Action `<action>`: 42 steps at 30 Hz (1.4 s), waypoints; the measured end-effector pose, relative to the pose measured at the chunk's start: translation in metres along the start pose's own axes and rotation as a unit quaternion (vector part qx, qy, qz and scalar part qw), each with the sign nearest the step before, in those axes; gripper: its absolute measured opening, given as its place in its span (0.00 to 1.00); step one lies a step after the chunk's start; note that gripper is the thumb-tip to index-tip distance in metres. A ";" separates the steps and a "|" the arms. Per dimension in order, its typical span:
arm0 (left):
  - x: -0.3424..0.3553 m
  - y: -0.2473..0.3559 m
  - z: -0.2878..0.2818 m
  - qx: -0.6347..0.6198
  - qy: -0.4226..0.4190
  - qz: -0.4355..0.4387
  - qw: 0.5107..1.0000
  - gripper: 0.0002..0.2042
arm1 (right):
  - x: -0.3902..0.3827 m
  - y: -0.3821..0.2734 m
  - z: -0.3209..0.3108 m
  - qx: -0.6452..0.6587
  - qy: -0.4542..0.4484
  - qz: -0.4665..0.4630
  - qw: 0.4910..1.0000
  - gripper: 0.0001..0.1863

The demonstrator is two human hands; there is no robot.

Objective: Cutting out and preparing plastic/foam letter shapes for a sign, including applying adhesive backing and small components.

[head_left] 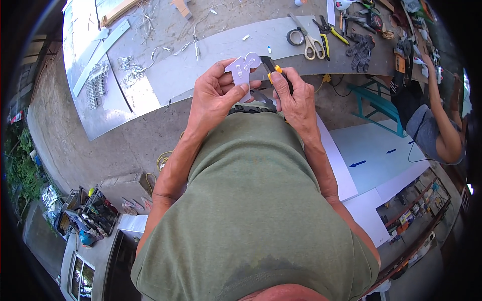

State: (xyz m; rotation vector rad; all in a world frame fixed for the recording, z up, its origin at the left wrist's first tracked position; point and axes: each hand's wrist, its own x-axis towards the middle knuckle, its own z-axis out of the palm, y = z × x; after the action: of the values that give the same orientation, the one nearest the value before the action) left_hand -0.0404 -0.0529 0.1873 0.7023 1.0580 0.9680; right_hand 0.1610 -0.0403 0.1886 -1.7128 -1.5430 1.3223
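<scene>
My left hand (213, 98) pinches a thin, flat white cut-out piece (241, 75) with a rounded lobe at its top right. Small clear or white bits sit on its face. In my right hand (297, 103) is a black-and-yellow utility knife (274, 69), its dark blade end up against or very close to the rounded edge of the piece. Both hands are raised in front of my body, near the table's front edge. The fingers of the right hand partly hide the knife's handle.
On the worktable (221, 42) lie scissors (312, 45), black tape (295, 37), pliers (335, 33), a dark glove (360, 52) and strings of small modules (98, 83). A teal stool (379, 103) and another person's arm (438, 95) are at right. White sheets (371, 155) lie behind me.
</scene>
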 end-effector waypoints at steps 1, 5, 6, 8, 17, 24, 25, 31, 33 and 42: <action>0.000 0.001 0.000 -0.001 0.000 0.002 1.000 0.24 | 0.000 -0.001 0.001 -0.002 -0.001 0.001 1.000 0.20; 0.001 0.004 0.000 -0.016 -0.005 -0.002 1.000 0.22 | 0.000 0.001 0.006 -0.009 0.002 -0.004 1.000 0.19; 0.002 0.004 0.000 -0.016 -0.009 -0.003 1.000 0.22 | 0.001 0.000 0.005 -0.009 0.002 -0.006 1.000 0.19; 0.003 0.000 -0.001 -0.020 -0.010 0.003 1.000 0.22 | 0.002 -0.004 0.005 0.003 -0.001 0.002 1.000 0.19; 0.007 0.000 -0.002 -0.027 -0.020 0.000 0.999 0.22 | 0.008 0.007 0.006 -0.026 0.004 -0.055 0.998 0.19; 0.012 -0.002 -0.002 -0.038 -0.016 -0.008 0.999 0.23 | 0.007 -0.001 -0.001 -0.058 -0.021 -0.054 0.997 0.19; 0.012 -0.002 -0.002 -0.039 -0.016 -0.008 0.999 0.23 | 0.007 0.000 -0.002 -0.037 0.004 -0.048 0.998 0.18; 0.011 0.001 -0.005 -0.032 -0.025 -0.020 0.999 0.22 | 0.011 -0.008 -0.013 -0.059 0.048 -0.021 0.997 0.27; 0.010 0.003 -0.002 0.010 -0.062 -0.046 0.997 0.22 | 0.017 -0.011 -0.012 -0.013 0.058 -0.093 0.994 0.32; 0.008 0.005 -0.003 0.105 -0.128 -0.080 0.983 0.18 | 0.035 0.000 -0.018 -0.005 -0.083 -0.075 0.994 0.24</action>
State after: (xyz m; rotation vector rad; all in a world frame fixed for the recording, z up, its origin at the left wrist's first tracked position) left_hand -0.0438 -0.0436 0.1878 0.8755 0.9787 0.6138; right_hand 0.1729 -0.0030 0.1841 -1.4929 -1.7370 1.4104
